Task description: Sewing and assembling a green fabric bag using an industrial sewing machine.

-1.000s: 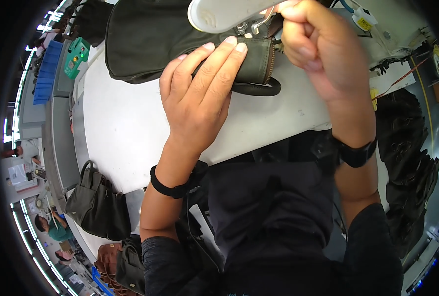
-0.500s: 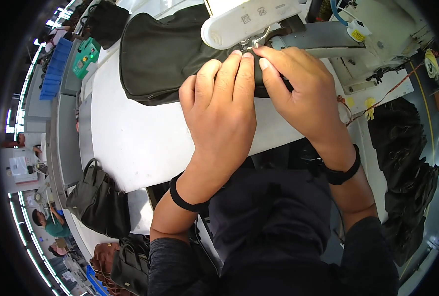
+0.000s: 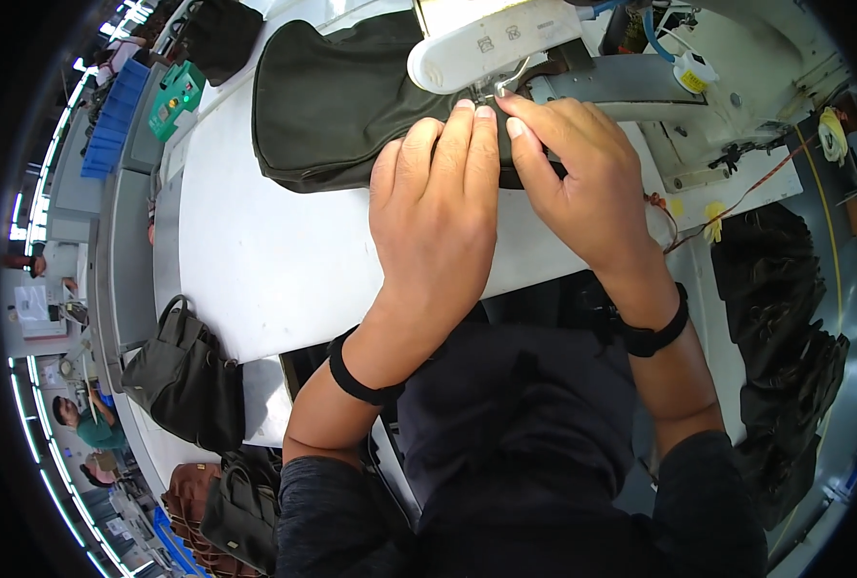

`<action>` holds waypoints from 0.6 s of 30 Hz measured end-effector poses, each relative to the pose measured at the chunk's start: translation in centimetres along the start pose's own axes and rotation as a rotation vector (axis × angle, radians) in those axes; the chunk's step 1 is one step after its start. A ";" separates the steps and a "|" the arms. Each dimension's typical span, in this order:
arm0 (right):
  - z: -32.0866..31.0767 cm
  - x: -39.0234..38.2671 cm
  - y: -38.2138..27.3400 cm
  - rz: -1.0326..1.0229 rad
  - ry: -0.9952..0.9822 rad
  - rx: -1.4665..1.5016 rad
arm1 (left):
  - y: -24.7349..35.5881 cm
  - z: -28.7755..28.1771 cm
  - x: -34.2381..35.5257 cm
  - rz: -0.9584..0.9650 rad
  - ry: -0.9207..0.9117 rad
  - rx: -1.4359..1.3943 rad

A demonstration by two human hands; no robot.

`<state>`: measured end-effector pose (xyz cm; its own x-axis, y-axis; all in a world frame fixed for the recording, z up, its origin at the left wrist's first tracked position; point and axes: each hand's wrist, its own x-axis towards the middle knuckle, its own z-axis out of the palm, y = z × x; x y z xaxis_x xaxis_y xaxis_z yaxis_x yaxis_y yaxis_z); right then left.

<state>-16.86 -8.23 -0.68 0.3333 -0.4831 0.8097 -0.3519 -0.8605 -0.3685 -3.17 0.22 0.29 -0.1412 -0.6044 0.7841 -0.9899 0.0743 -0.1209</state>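
A dark green leather-like bag (image 3: 342, 106) lies on the white table under the arm of a sewing machine (image 3: 496, 46). My left hand (image 3: 433, 197) rests flat on its near right part, fingers stretched side by side, tips just short of the presser foot (image 3: 487, 94). To the right of that, my right hand (image 3: 587, 178) is bent, with forefinger and thumb at the bag's edge by the foot. Its other fingers curl under and are partly hidden. The seam beneath the needle is too small to make out.
Finished-looking dark bags (image 3: 187, 376) and a brown bag (image 3: 189, 496) stand at the left. Dark pieces (image 3: 780, 337) hang in a heap at the right. A green box (image 3: 176, 101) and blue bin (image 3: 115, 120) are far left. Orange cord (image 3: 727, 210) trails beside the machine.
The view has shifted slightly. Both hands stay beside the presser foot with the same grip, and the left hand's knuckles sit a little closer together. The bag shows little movement under the machine.
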 end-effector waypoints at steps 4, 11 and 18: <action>0.1 0.1 0.1 0.003 0.000 -0.003 | -0.1 0.1 -0.1 0.002 -0.003 0.008; 0.4 0.1 0.2 0.005 0.028 0.018 | -0.3 0.1 -0.3 -0.013 0.003 -0.044; 0.1 0.2 0.1 0.017 0.007 0.031 | -0.7 0.1 -0.3 0.039 -0.013 -0.038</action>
<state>-16.73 -8.40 -0.56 0.3215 -0.4964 0.8064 -0.3296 -0.8570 -0.3961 -2.43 0.30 0.09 -0.1797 -0.6105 0.7714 -0.9835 0.1279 -0.1279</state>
